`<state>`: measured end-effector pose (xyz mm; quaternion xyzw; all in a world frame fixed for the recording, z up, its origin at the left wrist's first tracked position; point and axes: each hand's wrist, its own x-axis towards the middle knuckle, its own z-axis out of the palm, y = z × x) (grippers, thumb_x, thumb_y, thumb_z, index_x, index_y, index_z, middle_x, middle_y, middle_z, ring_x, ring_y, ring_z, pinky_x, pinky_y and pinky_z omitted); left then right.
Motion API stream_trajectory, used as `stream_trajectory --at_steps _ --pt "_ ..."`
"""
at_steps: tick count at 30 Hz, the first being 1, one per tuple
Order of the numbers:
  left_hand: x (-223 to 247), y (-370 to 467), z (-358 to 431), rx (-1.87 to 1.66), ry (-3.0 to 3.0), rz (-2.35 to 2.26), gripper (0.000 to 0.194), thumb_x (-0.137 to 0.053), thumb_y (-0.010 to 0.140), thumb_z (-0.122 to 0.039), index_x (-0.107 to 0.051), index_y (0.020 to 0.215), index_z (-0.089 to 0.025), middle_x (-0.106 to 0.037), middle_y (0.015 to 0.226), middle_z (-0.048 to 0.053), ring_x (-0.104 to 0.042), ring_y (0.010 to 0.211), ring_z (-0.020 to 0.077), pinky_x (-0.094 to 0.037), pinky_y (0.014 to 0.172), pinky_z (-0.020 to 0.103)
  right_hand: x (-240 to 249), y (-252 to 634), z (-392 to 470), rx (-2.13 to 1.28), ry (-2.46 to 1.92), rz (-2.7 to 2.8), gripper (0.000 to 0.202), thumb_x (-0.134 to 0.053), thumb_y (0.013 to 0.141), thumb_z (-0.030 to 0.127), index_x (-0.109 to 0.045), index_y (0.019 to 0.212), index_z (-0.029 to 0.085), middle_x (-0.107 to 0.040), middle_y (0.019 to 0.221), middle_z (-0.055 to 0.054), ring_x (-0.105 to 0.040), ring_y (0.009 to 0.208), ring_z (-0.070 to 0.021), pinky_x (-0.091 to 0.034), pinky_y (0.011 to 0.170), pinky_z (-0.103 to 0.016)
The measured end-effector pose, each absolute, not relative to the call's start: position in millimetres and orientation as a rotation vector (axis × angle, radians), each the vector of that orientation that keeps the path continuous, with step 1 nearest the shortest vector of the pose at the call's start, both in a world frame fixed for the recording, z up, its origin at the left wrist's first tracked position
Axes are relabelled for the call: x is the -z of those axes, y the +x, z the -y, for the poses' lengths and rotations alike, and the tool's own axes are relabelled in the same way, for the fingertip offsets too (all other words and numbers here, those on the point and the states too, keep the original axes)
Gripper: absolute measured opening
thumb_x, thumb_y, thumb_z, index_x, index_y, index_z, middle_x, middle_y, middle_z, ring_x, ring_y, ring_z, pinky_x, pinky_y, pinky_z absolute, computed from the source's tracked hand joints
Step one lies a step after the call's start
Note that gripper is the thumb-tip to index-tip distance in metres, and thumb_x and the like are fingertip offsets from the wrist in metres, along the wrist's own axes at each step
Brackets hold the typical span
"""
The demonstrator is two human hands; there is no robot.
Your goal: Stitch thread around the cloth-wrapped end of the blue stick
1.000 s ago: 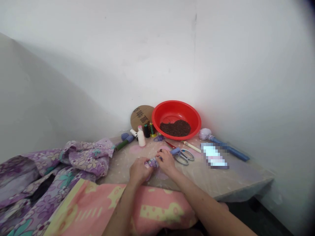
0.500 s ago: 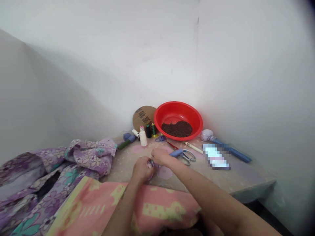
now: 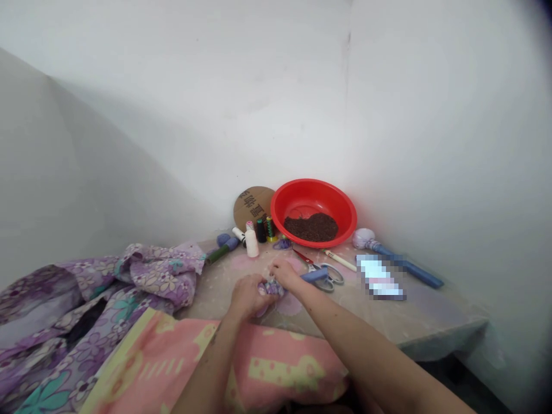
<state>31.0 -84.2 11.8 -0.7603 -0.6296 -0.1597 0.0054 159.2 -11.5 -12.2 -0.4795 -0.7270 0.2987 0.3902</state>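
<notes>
Since a moment ago the right hand (image 3: pixel 284 273) has drawn back a little toward the left hand (image 3: pixel 246 295), and the two now meet over the small floral cloth bundle (image 3: pixel 271 287). The left hand is closed around the bundle's near end, knuckles up, forearm running in from below. The right hand pinches the bundle's far end with bent fingers, its arm crossing in from the lower right. Just beyond the right hand lie scissors (image 3: pixel 324 276); farther off stand thread spools (image 3: pixel 254 234) and a red basin (image 3: pixel 314 211) holding dark grains. Left of the left hand spreads purple flowered fabric (image 3: pixel 142 276); beneath both wrists lies a pink and yellow cloth (image 3: pixel 267 368). The table (image 3: pixel 422 316) sits in a corner of white walls (image 3: pixel 276 103).
</notes>
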Motion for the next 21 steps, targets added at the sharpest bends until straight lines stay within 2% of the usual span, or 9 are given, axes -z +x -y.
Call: stream_trajectory --at_steps 3,7,11,13,16,18,21 --pt "-16 35 82 0.375 -2.308 2.022 0.054 -0.051 0.052 -0.063 -0.060 0.090 -0.026 -0.063 0.086 0.005 -0.055 0.079 0.0226 -0.036 0.064 0.028 14 161 13 -0.831 -1.145 1.742 0.019 -0.041 0.071 0.017 -0.051 0.056 0.014 -0.054 0.056 0.000 -0.046 0.053 -0.0084 -0.034 0.051 -0.019" --pt "-18 41 78 0.292 -2.291 2.074 0.045 -0.056 0.053 -0.054 -0.060 0.089 -0.027 -0.063 0.088 0.005 -0.057 0.080 0.0224 -0.037 0.061 0.027 10 162 21 -0.890 -1.100 1.588 0.021 -0.037 0.074 0.022 -0.049 0.059 0.015 -0.056 0.060 -0.001 -0.043 0.046 -0.0061 -0.033 0.045 -0.017" --pt "-19 43 79 0.271 -2.295 2.098 0.045 -0.055 0.054 -0.054 -0.059 0.090 -0.027 -0.062 0.091 0.005 -0.056 0.082 0.0214 -0.037 0.063 0.026 -10 167 28 -1.227 -0.939 1.161 0.016 -0.036 0.077 0.035 -0.040 0.071 0.020 -0.058 0.057 0.002 -0.032 0.032 -0.0051 -0.025 0.033 -0.017" --pt "-19 43 80 0.279 -2.288 2.114 0.046 -0.055 0.054 -0.056 -0.059 0.090 -0.027 -0.062 0.091 0.004 -0.056 0.082 0.0211 -0.037 0.063 0.026 -30 177 27 -1.314 -0.754 0.946 0.019 -0.043 0.074 0.039 -0.036 0.070 0.021 -0.055 0.053 0.004 -0.038 0.033 -0.0063 -0.030 0.035 -0.018" --pt "-18 41 80 0.310 -2.292 2.125 0.046 -0.056 0.053 -0.056 -0.059 0.090 -0.028 -0.062 0.091 0.003 -0.055 0.082 0.0202 -0.037 0.063 0.026 -63 203 22 -1.086 -0.569 0.817 0.023 -0.051 0.070 0.041 -0.039 0.069 0.021 -0.048 0.047 0.008 -0.046 0.041 -0.0082 -0.041 0.049 -0.022" --pt "-17 40 79 0.325 -2.298 2.124 0.046 -0.057 0.053 -0.055 -0.059 0.089 -0.028 -0.062 0.090 0.003 -0.055 0.081 0.0198 -0.036 0.063 0.026 -79 225 16 -0.797 -0.572 0.808 0.023 -0.051 0.071 0.040 -0.043 0.066 0.020 -0.044 0.044 0.009 -0.046 0.043 -0.0075 -0.042 0.055 -0.023" --pt "-14 39 76 0.357 -2.301 2.114 0.046 -0.058 0.052 -0.056 -0.060 0.088 -0.028 -0.062 0.088 0.002 -0.055 0.079 0.0197 -0.036 0.061 0.026 -88 251 10 -0.452 -0.693 0.889 0.024 -0.049 0.072 0.040 -0.048 0.063 0.017 -0.048 0.048 0.007 -0.048 0.051 -0.0077 -0.039 0.063 -0.022"
